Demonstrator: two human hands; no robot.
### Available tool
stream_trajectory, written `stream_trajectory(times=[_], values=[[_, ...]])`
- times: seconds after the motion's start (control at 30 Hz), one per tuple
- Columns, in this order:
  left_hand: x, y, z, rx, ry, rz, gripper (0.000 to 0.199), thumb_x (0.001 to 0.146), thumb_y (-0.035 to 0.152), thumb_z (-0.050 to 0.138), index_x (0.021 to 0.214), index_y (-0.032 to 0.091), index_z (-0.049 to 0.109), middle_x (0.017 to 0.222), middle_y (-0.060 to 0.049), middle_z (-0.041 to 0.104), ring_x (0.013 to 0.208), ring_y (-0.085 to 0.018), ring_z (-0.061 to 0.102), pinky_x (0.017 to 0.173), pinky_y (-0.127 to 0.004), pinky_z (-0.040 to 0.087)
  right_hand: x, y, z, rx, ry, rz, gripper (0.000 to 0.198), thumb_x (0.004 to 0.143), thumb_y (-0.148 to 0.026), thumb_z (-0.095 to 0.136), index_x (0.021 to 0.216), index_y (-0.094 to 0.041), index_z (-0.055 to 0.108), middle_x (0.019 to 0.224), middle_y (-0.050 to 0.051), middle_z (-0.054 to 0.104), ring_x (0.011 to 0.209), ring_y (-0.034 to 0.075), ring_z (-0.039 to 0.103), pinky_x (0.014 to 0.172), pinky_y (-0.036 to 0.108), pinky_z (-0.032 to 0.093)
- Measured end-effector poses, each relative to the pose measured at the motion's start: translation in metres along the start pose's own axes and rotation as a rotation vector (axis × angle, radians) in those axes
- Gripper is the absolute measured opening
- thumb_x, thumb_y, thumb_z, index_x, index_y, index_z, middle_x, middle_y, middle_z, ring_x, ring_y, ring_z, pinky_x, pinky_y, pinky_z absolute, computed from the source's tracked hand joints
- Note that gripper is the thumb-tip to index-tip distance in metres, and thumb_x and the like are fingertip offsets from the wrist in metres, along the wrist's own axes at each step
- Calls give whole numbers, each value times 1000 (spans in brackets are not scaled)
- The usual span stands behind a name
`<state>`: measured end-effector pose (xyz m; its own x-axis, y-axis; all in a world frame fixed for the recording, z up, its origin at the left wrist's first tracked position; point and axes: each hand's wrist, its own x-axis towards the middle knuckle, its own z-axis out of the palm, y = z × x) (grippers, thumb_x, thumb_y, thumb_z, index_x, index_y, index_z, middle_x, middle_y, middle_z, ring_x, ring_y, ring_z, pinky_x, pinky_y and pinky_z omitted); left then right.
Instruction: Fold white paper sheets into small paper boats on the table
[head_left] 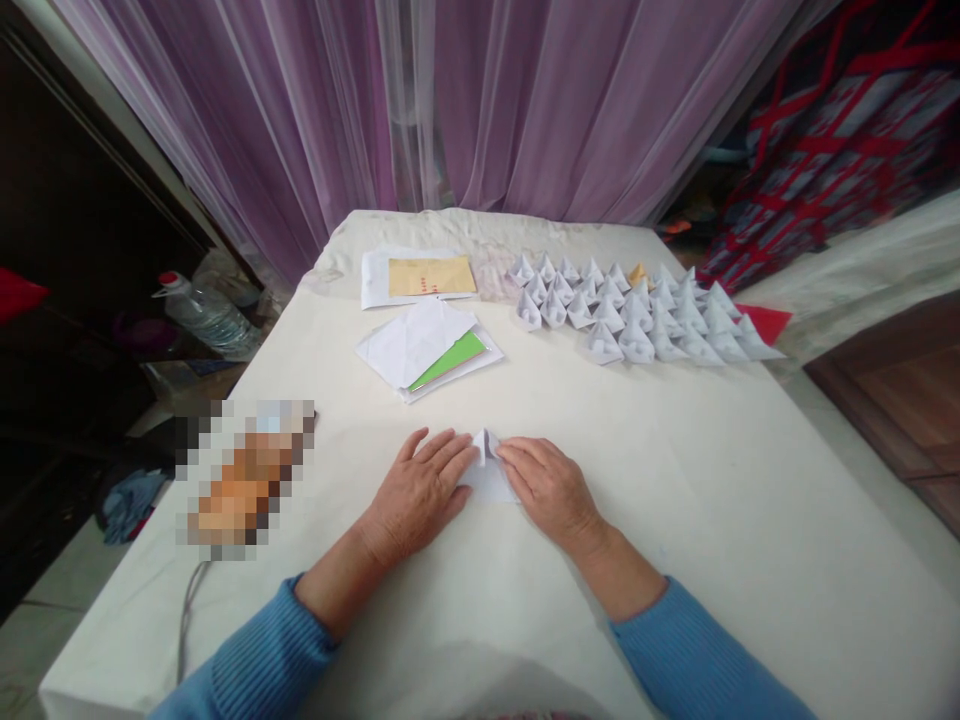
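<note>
A small sheet of white paper point(491, 484), partly folded with a raised peak at its far edge, lies on the table between my hands. My left hand point(424, 490) rests flat with its fingers stretched out, the tips touching the left side of the paper. On the other side, my right hand point(555, 487) has its fingers bent and pressed together at the right edge of the peak, closed on the paper. Fingers of both hands hide parts of the paper's sides.
Rows of folded white paper pieces point(636, 340) stand at the back right, one of them yellow point(637, 273). White sheets point(420, 340) with a green sheet point(454, 360) lie ahead, a yellowish envelope point(431, 276) behind. A blurred-out object point(247, 485) with a cable point(187, 610) is left.
</note>
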<state>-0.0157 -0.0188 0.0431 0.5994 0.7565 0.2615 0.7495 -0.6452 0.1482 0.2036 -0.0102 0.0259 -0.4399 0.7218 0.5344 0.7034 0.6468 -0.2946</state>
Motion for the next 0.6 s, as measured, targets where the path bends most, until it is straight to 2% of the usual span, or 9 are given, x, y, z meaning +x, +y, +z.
stream_trajectory(times=[0.1,0.2,0.3,0.43,0.6], values=[[6,-3,-1,17,25,-99,30,93,27,55,122,19,58,111,-7,71,99,-21,64,90,-39,45,0,0,1,1,11,9,22,96,-15,47,106,-20,65,99,8,69,91,20,63,84,34,53],[15,-4,-2,45,21,-196,26,93,31,56,115,20,63,94,-6,73,84,-21,65,76,-35,47,0,-1,1,5,8,18,21,95,-15,47,105,-19,66,98,8,69,90,19,62,83,34,53],[26,-3,-2,32,6,-302,21,92,36,56,102,22,68,84,-4,71,80,-21,64,71,-34,45,1,-1,0,9,0,17,21,95,-14,47,102,-19,66,97,7,69,89,19,62,82,34,54],[39,-2,2,8,-8,-412,19,92,37,55,89,23,68,82,-3,71,80,-22,64,69,-34,43,1,-1,-1,23,-4,27,21,94,-13,47,100,-20,67,97,7,69,89,19,62,81,33,53],[41,2,7,55,43,-391,18,93,31,54,83,22,66,79,-3,67,77,-20,62,68,-32,43,2,-2,-2,30,-7,32,20,94,-14,48,98,-21,67,98,6,69,89,19,61,81,32,52]])
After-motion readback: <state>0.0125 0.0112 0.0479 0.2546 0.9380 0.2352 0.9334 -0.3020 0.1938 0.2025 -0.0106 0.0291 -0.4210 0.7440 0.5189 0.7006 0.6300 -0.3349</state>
